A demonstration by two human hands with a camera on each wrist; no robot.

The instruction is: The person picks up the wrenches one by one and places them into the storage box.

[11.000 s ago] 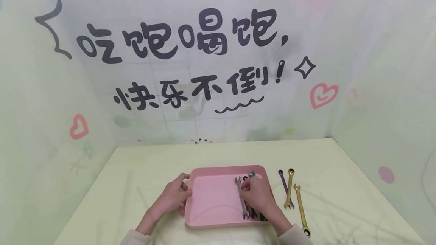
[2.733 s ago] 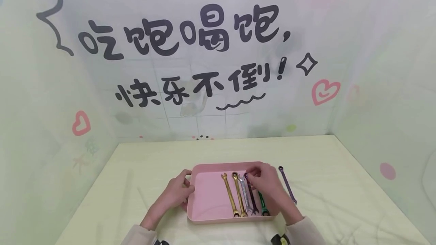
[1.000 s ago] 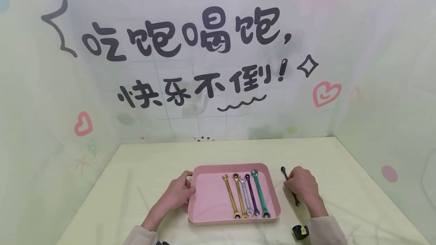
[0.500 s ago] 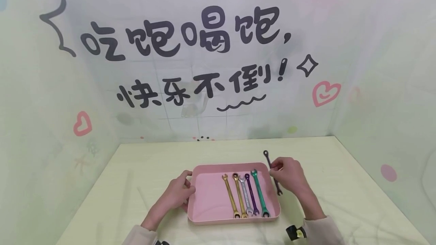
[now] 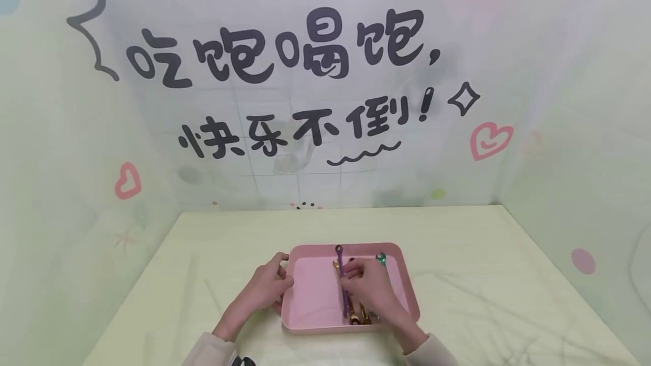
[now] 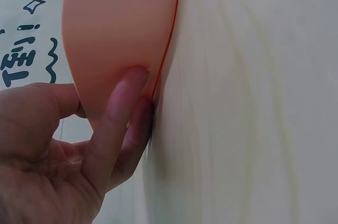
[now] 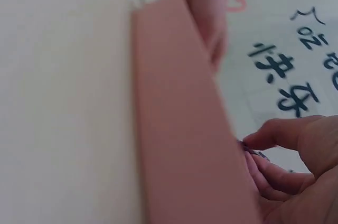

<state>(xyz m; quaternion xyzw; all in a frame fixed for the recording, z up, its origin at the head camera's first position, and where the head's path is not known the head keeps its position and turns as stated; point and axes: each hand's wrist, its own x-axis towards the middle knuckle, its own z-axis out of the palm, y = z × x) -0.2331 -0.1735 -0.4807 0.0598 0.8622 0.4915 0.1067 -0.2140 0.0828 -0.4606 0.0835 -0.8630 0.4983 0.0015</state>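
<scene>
A pink tray (image 5: pixel 312 292) lies on the table, its left wall gripped by my left hand (image 5: pixel 261 288). The left wrist view shows the thumb and fingers of that hand (image 6: pixel 63 155) around the tray wall (image 6: pixel 121 23). Over the tray, my right hand (image 5: pixel 373 287) pinches a purple combination wrench (image 5: pixel 346 301), its ring end towards the back wall. This wrench overlaps the leftmost gold wrench (image 5: pixel 355 319). A green wrench (image 5: pixel 381 259) shows at its open end, towards the tray's right side. My right hand covers most of the other wrenches.
The tray's right wall (image 7: pixel 185 129) stands close beside my right hand in its wrist view. A pale table (image 5: pixel 478 281) stretches around the tray, up to a printed back wall (image 5: pixel 305 185) and two side walls.
Earlier, gold and purple wrenches lay on the table; the gold ones went into the tray. Within the last second my right hand lifted the last purple wrench leftward over the tray. Left hand stays put.
</scene>
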